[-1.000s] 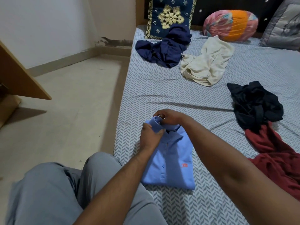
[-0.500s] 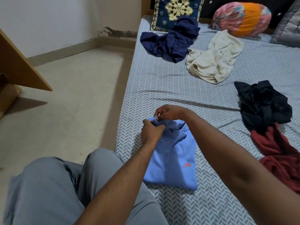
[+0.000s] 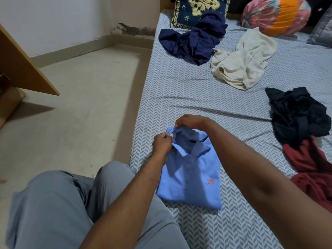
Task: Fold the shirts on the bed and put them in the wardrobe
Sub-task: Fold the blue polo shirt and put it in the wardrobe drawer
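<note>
A light blue polo shirt lies folded near the bed's left edge, collar away from me, an orange logo on its chest. My left hand pinches the collar's left corner. My right hand pinches the back of the collar just beyond it. Unfolded shirts lie on the bed: a navy one and a cream one at the far end, a black one and a dark red one at the right.
Pillows stand along the headboard: a navy embroidered cushion, a pink and orange bolster, a grey one. A wooden panel juts in at the left over the beige floor. My grey-trousered legs are at the bottom.
Both hands stayed on the blue shirt's collar, working it slightly. The camera view shifted a little, so the bed sits further right in the picture.
</note>
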